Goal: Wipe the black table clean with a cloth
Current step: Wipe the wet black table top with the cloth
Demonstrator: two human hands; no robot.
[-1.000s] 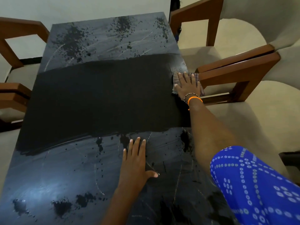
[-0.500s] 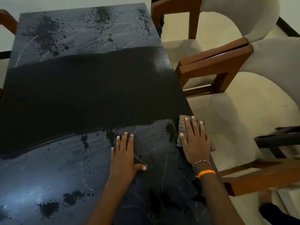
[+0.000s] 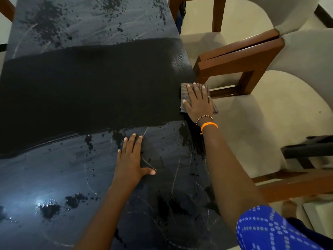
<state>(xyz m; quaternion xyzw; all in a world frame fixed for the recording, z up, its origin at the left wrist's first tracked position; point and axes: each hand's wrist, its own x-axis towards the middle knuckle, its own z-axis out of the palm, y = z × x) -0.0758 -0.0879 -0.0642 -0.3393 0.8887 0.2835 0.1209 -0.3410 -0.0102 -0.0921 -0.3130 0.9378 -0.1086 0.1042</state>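
Observation:
The black table (image 3: pixel 86 91) fills the left of the head view. A wide matte black band crosses its middle; the far end and the near part are greyish, with dark specks and chalky streaks. My right hand (image 3: pixel 198 103) presses flat on a striped grey cloth (image 3: pixel 184 92) at the table's right edge, on the band's right end. The cloth hangs slightly over the edge. My left hand (image 3: pixel 133 159) rests flat, palm down with fingers apart, on the dusty near part.
Cream-cushioned chairs with brown wooden arms (image 3: pixel 239 56) stand tight against the table's right side. Another wooden arm (image 3: pixel 295 184) lies lower right, by a dark stool frame (image 3: pixel 310 148). A chair corner (image 3: pixel 6 8) shows at top left.
My right hand slid the cloth toward me along the right edge, then pushed it back away to the band's right end. The left hand stayed planted.

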